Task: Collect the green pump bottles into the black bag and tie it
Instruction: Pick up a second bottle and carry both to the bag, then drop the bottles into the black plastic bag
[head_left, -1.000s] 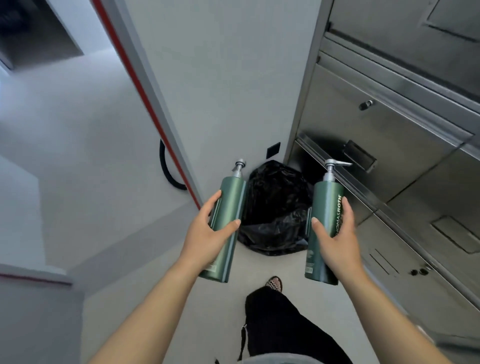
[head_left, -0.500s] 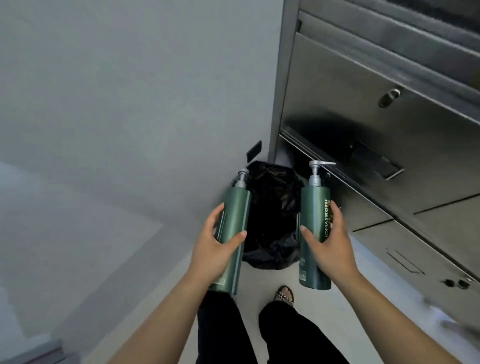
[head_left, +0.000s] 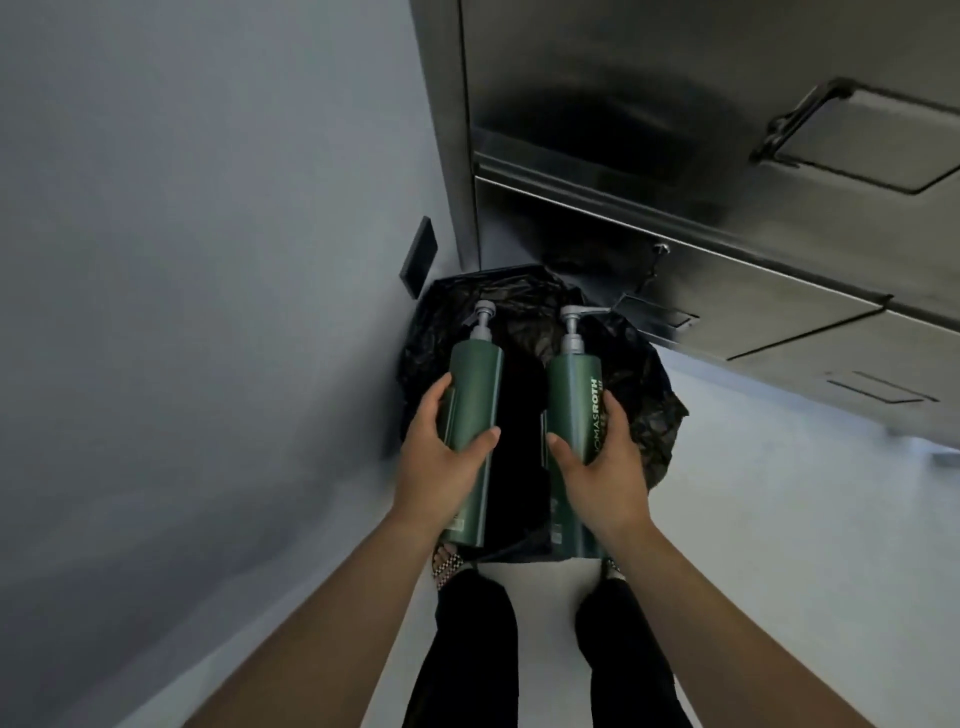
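Left hand (head_left: 441, 467) & right hand (head_left: 602, 467) each wrap a tall green plastic pump bottle (head_left: 475, 405) (head_left: 571, 405), both above open crinkled black plastic bag (head_left: 649, 395); bag interior too dark to see.

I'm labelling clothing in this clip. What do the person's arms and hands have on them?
Nothing that shows. Both forearms are bare up to the frame's bottom edge, with no sleeve in view. The left hand and right hand wear no gloves, and no ring, watch or bracelet can be seen.
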